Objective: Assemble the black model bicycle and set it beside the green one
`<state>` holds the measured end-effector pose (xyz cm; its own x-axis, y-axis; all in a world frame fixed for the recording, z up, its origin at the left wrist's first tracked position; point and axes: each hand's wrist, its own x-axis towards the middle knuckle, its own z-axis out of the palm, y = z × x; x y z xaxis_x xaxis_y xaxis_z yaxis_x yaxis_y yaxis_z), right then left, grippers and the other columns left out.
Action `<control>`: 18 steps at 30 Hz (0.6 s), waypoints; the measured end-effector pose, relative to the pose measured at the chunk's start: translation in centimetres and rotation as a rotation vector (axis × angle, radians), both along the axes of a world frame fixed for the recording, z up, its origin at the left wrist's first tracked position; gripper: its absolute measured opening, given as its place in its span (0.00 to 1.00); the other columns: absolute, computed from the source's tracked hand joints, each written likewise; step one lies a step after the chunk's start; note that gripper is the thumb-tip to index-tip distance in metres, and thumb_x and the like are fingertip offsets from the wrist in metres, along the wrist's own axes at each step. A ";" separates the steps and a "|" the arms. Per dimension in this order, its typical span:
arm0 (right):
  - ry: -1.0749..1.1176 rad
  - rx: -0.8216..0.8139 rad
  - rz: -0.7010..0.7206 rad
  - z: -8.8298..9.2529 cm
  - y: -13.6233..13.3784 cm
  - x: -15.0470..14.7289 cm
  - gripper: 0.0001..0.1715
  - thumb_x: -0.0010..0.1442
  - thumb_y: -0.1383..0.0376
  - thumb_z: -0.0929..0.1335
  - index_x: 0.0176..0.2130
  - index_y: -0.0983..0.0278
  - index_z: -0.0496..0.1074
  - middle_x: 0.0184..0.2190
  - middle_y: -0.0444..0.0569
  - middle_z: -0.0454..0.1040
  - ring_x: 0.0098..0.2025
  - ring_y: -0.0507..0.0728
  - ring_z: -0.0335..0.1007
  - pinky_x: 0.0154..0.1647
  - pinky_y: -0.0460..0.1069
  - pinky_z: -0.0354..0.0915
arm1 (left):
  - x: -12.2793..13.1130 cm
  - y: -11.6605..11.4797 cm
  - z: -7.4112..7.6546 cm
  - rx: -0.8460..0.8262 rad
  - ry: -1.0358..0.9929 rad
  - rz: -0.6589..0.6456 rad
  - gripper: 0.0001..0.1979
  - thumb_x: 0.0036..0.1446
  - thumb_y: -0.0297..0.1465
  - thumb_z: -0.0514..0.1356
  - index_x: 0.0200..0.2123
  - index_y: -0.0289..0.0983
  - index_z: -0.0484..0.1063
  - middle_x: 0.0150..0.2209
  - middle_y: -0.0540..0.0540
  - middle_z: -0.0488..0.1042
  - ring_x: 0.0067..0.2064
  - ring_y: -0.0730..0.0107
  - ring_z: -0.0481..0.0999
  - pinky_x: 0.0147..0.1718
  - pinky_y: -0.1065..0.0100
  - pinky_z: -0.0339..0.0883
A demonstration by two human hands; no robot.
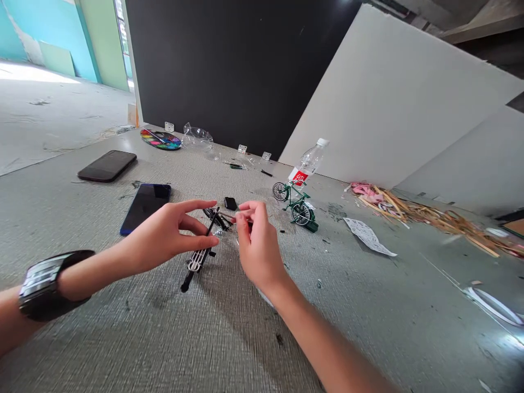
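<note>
At the centre of the frame we have a miniature black bicycle on the grey worktop, its slatted silver rack towards us, its rear wheel lowest and its handlebar end pointing up and to the right. Our left hand comes in from the left side of the frame, a wide black wristband on its wrist; its thumb and fingers stand apart and curve around the bicycle's upper part, though we cannot tell whether they grip it. Our right hand rises from the lower right, thumb and fingertips drawn together just beside the handlebar end, and we cannot tell what, if anything, is pinched there. Just above that spot we see a small black box. Right of centre, a miniature green bicycle stands in front of a clear plastic bottle with a red label. Left of centre lies a blue-edged phone, and farther to the upper left a dark phone. Near the foot of the black panel we see a paint palette beside crumpled clear plastic. In the right part of the frame lie a printed paper sheet, a heap of wooden strips and, lower down, a white ring.
</note>
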<state>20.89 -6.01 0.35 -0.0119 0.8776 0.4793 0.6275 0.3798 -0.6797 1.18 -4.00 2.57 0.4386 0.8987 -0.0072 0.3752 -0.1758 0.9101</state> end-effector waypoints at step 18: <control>-0.070 0.141 0.006 0.0 -0.2 -0.2 0.12 0.65 0.66 0.65 0.49 0.63 0.62 0.32 0.45 0.74 0.34 0.53 0.73 0.35 0.50 0.67 | -0.2 0.1 -0.5 0.004 -0.038 0.061 0.39 0.49 0.42 0.70 0.62 0.42 0.63 0.33 0.53 0.83 0.36 0.66 0.81 0.37 0.68 0.70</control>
